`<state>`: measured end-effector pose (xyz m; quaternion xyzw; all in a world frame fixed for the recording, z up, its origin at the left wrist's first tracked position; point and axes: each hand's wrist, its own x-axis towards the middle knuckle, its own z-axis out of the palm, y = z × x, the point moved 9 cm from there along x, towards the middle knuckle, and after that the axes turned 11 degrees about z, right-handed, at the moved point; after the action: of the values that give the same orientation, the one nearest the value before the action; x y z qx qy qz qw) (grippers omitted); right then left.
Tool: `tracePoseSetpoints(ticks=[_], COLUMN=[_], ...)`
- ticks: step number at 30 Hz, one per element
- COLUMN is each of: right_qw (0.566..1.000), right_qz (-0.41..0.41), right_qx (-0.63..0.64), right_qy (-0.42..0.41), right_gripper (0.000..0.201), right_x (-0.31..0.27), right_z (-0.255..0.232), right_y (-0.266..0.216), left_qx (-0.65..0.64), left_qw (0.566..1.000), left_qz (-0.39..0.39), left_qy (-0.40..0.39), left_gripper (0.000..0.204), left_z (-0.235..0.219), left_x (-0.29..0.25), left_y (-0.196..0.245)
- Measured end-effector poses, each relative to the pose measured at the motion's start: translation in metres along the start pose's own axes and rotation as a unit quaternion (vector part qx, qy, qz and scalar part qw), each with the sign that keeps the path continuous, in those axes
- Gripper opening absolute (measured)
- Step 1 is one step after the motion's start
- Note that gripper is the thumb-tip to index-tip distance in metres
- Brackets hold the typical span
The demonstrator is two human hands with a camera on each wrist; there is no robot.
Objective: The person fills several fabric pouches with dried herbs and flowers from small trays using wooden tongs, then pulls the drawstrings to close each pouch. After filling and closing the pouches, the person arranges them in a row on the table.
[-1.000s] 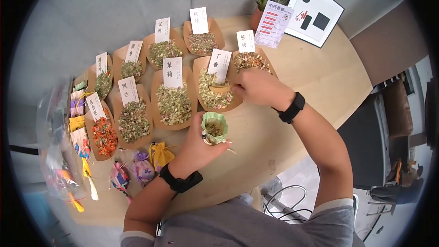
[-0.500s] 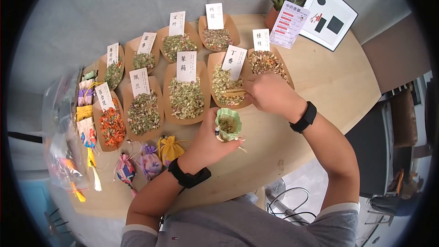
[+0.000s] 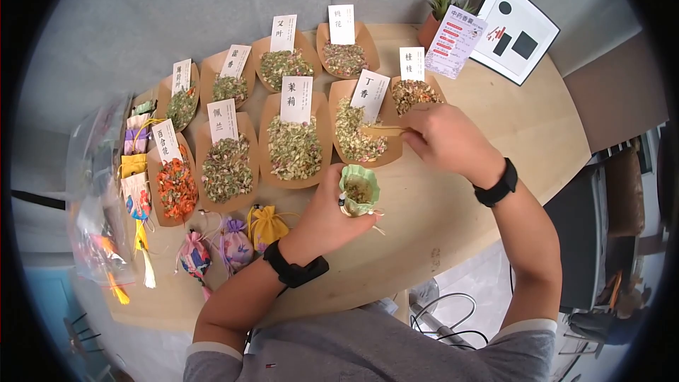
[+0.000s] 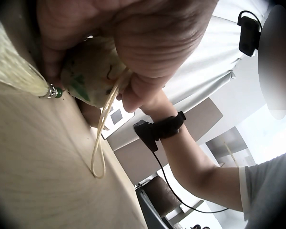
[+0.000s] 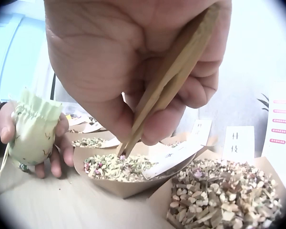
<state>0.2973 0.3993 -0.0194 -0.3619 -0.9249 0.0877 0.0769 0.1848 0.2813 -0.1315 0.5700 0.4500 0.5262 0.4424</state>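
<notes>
In the head view my left hand (image 3: 329, 223) grips a pale green drawstring pouch (image 5: 35, 126), its frilled mouth upward and dried herbs (image 3: 358, 189) visible inside. A looped cord (image 4: 104, 129) and a cream tassel (image 4: 16, 62) hang by it in the left wrist view. My right hand (image 3: 453, 138) pinches wooden tweezers (image 5: 168, 78). Their tips are close together at the pale dried flowers (image 5: 128, 164) in a brown paper tray (image 3: 391, 150) with a white label card (image 3: 371, 97). A tiny pinkish bit shows right at the tips.
Several more labelled trays stand in two rows, including orange petals (image 3: 177, 187) and brown chips (image 5: 224, 191). Small pouches, one yellow (image 3: 267, 225), lie left of my left forearm. A potted plant (image 3: 438, 8), a printed card (image 3: 454, 42) and a framed picture (image 3: 520, 32) stand at back right.
The head view has shifted, so the table appears further right. My right hand has drawn the tweezers slightly rightward and back across the flower tray. The left hand still holds the pouch.
</notes>
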Motion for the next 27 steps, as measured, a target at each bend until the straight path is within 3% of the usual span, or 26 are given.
tracePoseSetpoints(ticks=[7, 9, 15, 20, 27], right_qw=[0.996, 0.994, 0.990, 0.988, 0.980], right_qz=[-0.027, -0.015, -0.010, 0.006, 0.006], right_qx=[0.085, 0.112, 0.118, 0.080, 0.164], right_qy=[0.017, 0.002, -0.079, -0.131, -0.114], right_gripper=[0.017, 0.016, 0.013, 0.012, 0.011], right_x=[-0.019, -0.026, -0.039, -0.040, -0.027], right_z=[-0.053, -0.051, -0.035, -0.029, -0.036], right_y=[-0.039, -0.047, -0.055, -0.049, -0.032], left_qx=[0.017, 0.019, -0.013, 0.002, 0.051], left_qw=[1.000, 0.999, 1.000, 1.000, 0.999], left_qz=[-0.001, 0.040, -0.003, 0.012, 0.007], left_qy=[-0.011, -0.004, -0.015, -0.010, -0.006], left_gripper=[0.072, 0.072, 0.073, 0.073, 0.073], left_z=[0.000, 0.000, 0.003, 0.002, -0.001], left_x=[0.000, 0.001, 0.001, 0.000, -0.001], left_y=[-0.001, 0.001, 0.000, -0.002, -0.003])
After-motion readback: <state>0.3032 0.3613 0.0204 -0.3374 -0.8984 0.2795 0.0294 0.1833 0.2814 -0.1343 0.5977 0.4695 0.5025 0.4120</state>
